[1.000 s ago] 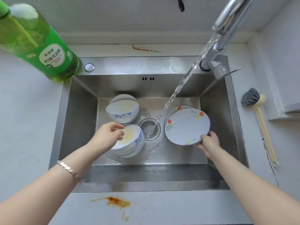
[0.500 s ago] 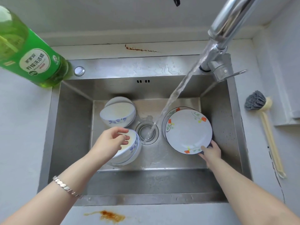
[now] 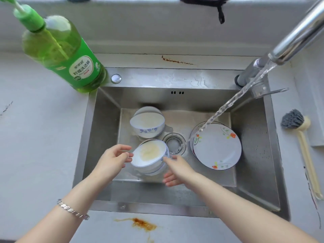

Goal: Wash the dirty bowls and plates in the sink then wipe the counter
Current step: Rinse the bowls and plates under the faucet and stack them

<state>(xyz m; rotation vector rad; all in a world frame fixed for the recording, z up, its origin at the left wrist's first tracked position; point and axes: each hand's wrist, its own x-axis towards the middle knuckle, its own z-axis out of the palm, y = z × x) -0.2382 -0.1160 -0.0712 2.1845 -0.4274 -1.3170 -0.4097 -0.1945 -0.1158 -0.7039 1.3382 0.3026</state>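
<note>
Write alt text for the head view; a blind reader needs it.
Both hands, left and right, reach for a dirty bowl in a steel sink beside plates under running water. Sauce stains mark the counter.

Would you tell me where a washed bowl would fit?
Bare counter left of the sink, below the soap bottle. The basin floor is crowded: bowls, drain, plates, both hands. The front edge holds a stain.

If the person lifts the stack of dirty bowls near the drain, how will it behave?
The stacked bowls look ceramic, so probably rigid, breakable and rather heavy together. They sit tilted in the wet sink, so they may slide apart or slip; both the left hand and right hand seem advisable.
</note>
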